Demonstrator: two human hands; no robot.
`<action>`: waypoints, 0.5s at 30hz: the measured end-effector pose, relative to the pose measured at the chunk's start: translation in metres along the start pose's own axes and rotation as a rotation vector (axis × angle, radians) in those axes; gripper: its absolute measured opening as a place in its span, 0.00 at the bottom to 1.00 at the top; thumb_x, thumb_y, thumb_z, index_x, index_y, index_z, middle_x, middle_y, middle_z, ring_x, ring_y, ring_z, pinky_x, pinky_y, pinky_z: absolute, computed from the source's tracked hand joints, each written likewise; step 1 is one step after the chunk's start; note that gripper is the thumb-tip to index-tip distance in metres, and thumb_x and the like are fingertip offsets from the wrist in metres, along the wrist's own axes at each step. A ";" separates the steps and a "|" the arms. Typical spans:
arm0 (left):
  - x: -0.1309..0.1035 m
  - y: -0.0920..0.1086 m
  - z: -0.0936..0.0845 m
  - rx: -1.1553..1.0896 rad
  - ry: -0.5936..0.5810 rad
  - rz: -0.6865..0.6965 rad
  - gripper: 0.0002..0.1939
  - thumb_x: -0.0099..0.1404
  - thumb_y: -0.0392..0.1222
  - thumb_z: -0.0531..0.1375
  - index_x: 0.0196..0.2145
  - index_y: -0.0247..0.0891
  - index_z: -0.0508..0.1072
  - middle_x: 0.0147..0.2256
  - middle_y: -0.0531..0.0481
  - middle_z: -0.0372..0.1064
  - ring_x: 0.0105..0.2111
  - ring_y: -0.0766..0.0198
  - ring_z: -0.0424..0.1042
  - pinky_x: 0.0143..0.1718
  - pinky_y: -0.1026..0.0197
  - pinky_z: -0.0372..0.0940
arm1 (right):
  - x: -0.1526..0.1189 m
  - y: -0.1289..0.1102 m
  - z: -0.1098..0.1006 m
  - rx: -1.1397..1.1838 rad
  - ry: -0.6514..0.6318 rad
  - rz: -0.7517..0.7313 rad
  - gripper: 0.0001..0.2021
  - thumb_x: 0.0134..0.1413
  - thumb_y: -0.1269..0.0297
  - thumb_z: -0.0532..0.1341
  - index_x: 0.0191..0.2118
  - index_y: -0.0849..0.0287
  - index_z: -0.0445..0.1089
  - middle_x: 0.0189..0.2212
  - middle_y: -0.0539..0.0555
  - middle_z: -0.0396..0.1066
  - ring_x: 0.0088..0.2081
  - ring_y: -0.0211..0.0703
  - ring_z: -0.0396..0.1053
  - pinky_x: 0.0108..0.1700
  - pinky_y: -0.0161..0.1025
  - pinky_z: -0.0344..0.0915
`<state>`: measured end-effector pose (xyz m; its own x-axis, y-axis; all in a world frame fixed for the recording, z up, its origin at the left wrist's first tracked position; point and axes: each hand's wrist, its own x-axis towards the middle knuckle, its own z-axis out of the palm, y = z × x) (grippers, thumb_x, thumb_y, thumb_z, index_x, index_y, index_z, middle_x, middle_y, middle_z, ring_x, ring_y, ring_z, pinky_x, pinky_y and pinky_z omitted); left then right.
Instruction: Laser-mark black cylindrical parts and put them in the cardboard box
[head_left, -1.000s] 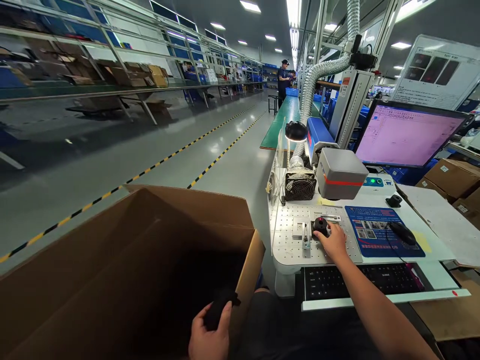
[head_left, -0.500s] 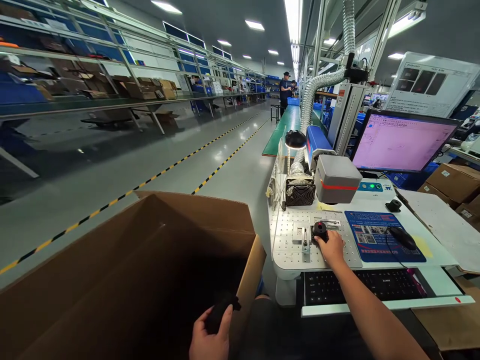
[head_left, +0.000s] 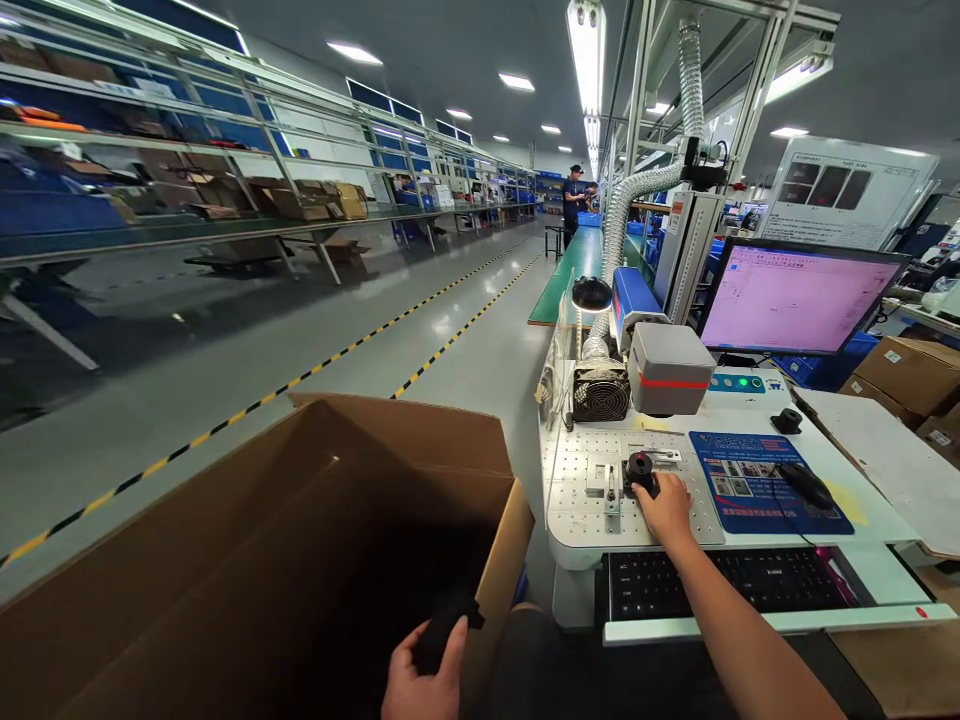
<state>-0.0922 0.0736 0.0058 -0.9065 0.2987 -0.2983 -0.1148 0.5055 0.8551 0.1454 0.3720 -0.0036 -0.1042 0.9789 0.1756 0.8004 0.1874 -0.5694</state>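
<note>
My right hand (head_left: 666,505) rests on the white perforated plate (head_left: 577,490) of a marking machine, its fingers gripping a small round black part (head_left: 640,469) seated in a metal fixture (head_left: 609,482). Above it hangs the grey marking head (head_left: 670,368) with a red stripe. My left hand (head_left: 424,675) is low in the view at the rim of a large open cardboard box (head_left: 285,560), closed around a second black part (head_left: 442,625). The box's inside is dark.
A black keyboard (head_left: 750,580) lies in front of the plate. A blue mat with a black mouse (head_left: 805,484), a pink-lit monitor (head_left: 799,298), a fan (head_left: 601,392) and a ribbed hose (head_left: 637,190) stand behind. Cardboard boxes (head_left: 907,375) sit right. A person (head_left: 574,200) stands far down the line.
The view has tilted slightly up and shifted. Both hands keep their grips; the right hand stays on the black part in the fixture.
</note>
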 end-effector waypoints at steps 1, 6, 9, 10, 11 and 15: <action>0.000 0.000 0.000 0.001 -0.005 -0.002 0.45 0.41 0.75 0.62 0.49 0.42 0.67 0.42 0.47 0.73 0.47 0.47 0.72 0.50 0.48 0.66 | 0.000 -0.001 -0.001 -0.010 -0.007 0.001 0.20 0.61 0.50 0.62 0.52 0.59 0.74 0.52 0.63 0.70 0.57 0.62 0.63 0.56 0.58 0.55; -0.002 0.000 0.000 -0.034 0.012 -0.002 0.45 0.38 0.73 0.63 0.48 0.41 0.67 0.40 0.46 0.73 0.45 0.47 0.73 0.49 0.48 0.66 | 0.003 -0.003 -0.001 -0.026 -0.017 0.019 0.16 0.61 0.52 0.63 0.46 0.59 0.76 0.48 0.61 0.70 0.54 0.61 0.64 0.54 0.55 0.55; -0.005 0.002 0.001 -0.037 0.012 0.001 0.46 0.37 0.73 0.63 0.47 0.40 0.67 0.40 0.44 0.73 0.43 0.46 0.73 0.47 0.47 0.67 | 0.003 -0.003 -0.001 -0.018 -0.014 0.026 0.16 0.61 0.53 0.63 0.48 0.59 0.76 0.48 0.62 0.71 0.55 0.61 0.64 0.54 0.55 0.55; -0.005 0.003 0.001 -0.026 0.014 0.008 0.45 0.37 0.73 0.63 0.47 0.40 0.68 0.40 0.44 0.73 0.43 0.45 0.73 0.47 0.46 0.67 | 0.004 -0.003 -0.001 -0.013 -0.016 0.027 0.16 0.61 0.53 0.64 0.48 0.59 0.76 0.48 0.62 0.71 0.55 0.61 0.64 0.54 0.55 0.55; -0.005 0.003 0.002 -0.009 0.020 0.018 0.45 0.38 0.73 0.63 0.47 0.40 0.68 0.41 0.43 0.73 0.44 0.45 0.73 0.47 0.46 0.67 | 0.004 -0.003 -0.001 -0.007 -0.019 0.030 0.16 0.61 0.53 0.64 0.48 0.59 0.76 0.49 0.62 0.71 0.55 0.61 0.64 0.55 0.56 0.55; -0.004 0.002 0.004 0.072 0.040 0.053 0.42 0.42 0.73 0.61 0.47 0.40 0.68 0.44 0.42 0.71 0.47 0.44 0.71 0.49 0.46 0.66 | 0.006 -0.004 -0.003 0.016 -0.024 0.038 0.18 0.59 0.52 0.65 0.49 0.59 0.75 0.50 0.61 0.71 0.56 0.62 0.64 0.57 0.58 0.55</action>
<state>-0.0869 0.0762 0.0072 -0.9263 0.2946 -0.2351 -0.0380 0.5476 0.8359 0.1430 0.3770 0.0021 -0.0886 0.9870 0.1341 0.7945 0.1512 -0.5882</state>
